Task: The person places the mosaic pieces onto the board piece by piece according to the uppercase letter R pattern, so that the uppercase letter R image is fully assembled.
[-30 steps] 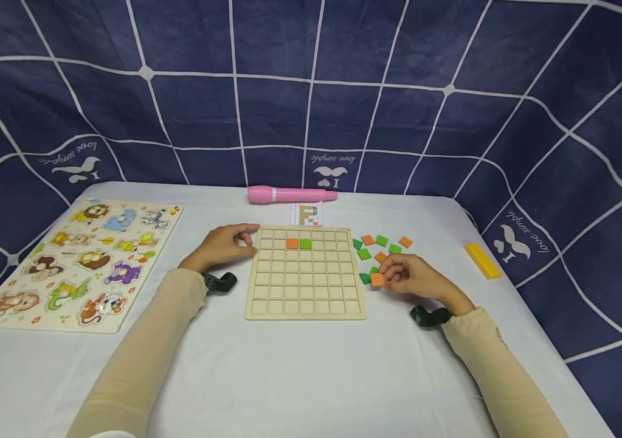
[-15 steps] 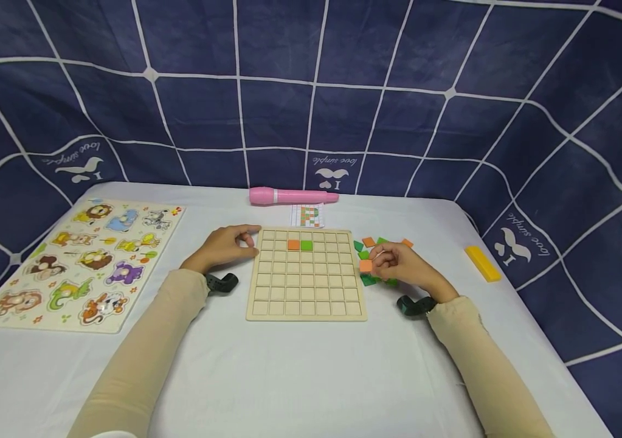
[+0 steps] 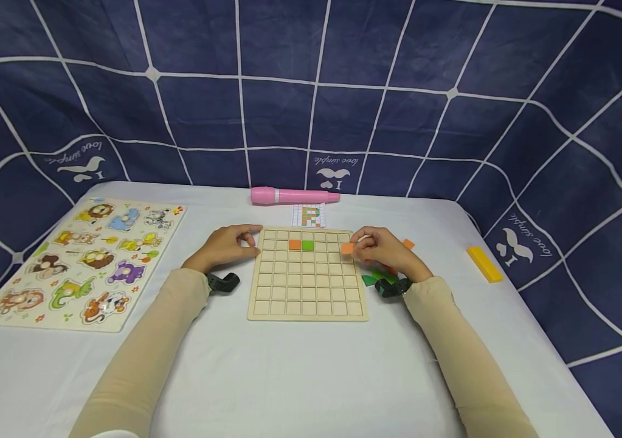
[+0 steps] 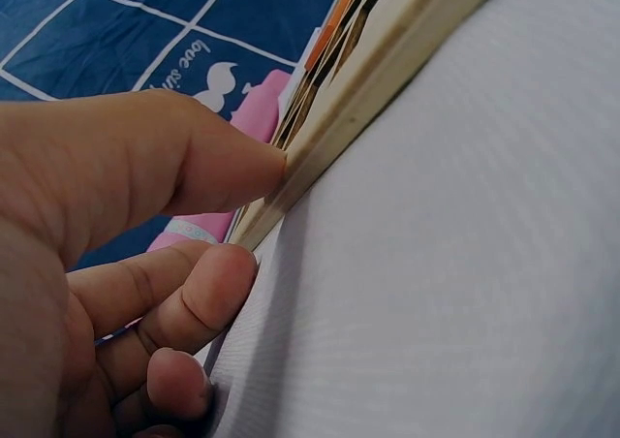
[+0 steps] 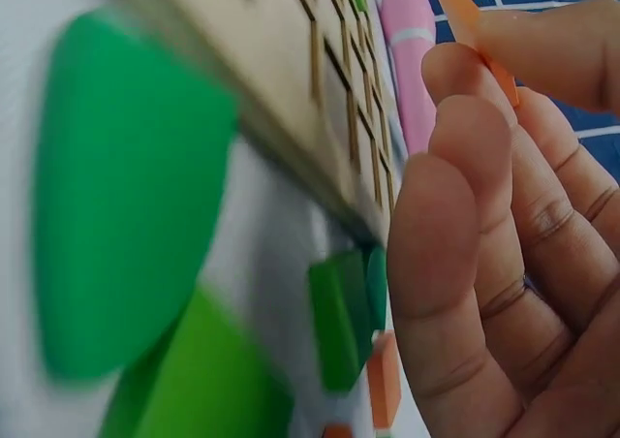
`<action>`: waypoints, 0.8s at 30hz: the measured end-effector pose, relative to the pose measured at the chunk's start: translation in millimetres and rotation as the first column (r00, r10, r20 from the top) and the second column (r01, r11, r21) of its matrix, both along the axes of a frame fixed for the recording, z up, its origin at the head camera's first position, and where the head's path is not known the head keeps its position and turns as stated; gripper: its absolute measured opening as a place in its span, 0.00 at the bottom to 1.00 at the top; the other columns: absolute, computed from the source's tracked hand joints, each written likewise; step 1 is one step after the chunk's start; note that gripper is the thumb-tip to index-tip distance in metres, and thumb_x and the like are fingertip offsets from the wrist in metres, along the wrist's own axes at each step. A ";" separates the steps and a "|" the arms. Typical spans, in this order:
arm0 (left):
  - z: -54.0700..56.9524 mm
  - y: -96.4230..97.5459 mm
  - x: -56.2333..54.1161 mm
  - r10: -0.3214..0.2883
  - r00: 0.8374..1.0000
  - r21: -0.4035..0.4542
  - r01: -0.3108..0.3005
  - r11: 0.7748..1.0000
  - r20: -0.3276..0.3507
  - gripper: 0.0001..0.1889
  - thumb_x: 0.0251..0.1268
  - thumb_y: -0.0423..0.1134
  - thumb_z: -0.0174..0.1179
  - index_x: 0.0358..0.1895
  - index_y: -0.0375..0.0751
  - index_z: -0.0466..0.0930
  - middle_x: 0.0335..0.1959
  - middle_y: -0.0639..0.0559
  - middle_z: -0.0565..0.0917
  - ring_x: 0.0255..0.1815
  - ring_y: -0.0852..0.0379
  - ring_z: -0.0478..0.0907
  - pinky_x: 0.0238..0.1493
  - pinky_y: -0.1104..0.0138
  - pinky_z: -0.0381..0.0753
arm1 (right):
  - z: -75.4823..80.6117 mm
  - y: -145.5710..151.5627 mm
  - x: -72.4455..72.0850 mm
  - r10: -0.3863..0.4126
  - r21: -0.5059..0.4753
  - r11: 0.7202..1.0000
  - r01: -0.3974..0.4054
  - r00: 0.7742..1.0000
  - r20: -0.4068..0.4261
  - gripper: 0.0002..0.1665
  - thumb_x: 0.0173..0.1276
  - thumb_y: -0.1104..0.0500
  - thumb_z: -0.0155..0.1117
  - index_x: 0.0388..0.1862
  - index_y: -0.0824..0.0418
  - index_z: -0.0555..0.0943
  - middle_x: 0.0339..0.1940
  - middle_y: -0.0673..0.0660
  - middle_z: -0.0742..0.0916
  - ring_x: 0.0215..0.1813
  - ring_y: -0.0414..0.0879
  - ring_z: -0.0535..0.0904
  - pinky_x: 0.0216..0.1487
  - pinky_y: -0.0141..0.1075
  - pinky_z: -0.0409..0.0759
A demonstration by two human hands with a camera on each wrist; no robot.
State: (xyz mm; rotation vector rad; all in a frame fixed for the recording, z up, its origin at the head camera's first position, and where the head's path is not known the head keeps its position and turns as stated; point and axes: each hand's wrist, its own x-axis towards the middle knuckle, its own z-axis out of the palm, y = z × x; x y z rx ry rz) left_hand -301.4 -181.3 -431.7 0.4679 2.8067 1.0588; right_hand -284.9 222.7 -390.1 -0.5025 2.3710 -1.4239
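A wooden grid board (image 3: pixel 308 286) lies in the middle of the white table, with an orange tile (image 3: pixel 294 244) and a green tile (image 3: pixel 307 245) side by side in its second row. My left hand (image 3: pixel 224 248) rests at the board's left edge; in the left wrist view its thumb (image 4: pixel 237 172) touches that edge and the other fingers bend loosely below. Over the board's upper right side, my right hand (image 3: pixel 380 249) pinches an orange square tile (image 5: pixel 460 14) between thumb and fingertips. Beneath this hand, partly hidden by it, lie loose green tiles (image 5: pixel 126 196) and orange ones.
Behind the board are a small card with a coloured grid pattern (image 3: pixel 309 216) and a pink microphone-shaped object (image 3: pixel 295 196). An animal puzzle board (image 3: pixel 89 258) takes up the left side. At the far right lies a yellow bar (image 3: pixel 484 264). Dark blue cloth hangs around the table.
My right hand has carried the orange tile from the loose pile leftward and slightly away, to over the board's right side. My left hand has stayed at the board's edge.
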 end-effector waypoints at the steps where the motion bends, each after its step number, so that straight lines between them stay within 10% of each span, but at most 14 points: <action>1: -0.2 -0.1 -0.1 0.000 1.000 -0.001 0.000 1.000 -0.001 0.36 0.65 0.44 0.71 0.77 0.39 0.76 0.43 0.51 0.85 0.38 0.53 0.71 0.45 0.59 0.66 | 0.9 -3.2 -2.1 -0.003 0.010 1.000 0.003 1.000 0.000 0.18 0.73 0.70 0.66 0.59 0.74 0.79 0.42 0.62 0.92 0.35 0.43 0.82 0.40 0.33 0.83; 24: 1.0 0.2 0.4 0.001 1.000 0.006 -0.001 1.000 -0.004 0.36 0.65 0.43 0.71 0.76 0.38 0.77 0.42 0.51 0.85 0.37 0.54 0.70 0.44 0.59 0.66 | 2.8 -48.7 -29.9 -0.044 0.095 0.995 0.033 0.993 0.113 0.15 0.70 0.66 0.73 0.53 0.67 0.81 0.29 0.50 0.87 0.28 0.43 0.78 0.34 0.33 0.79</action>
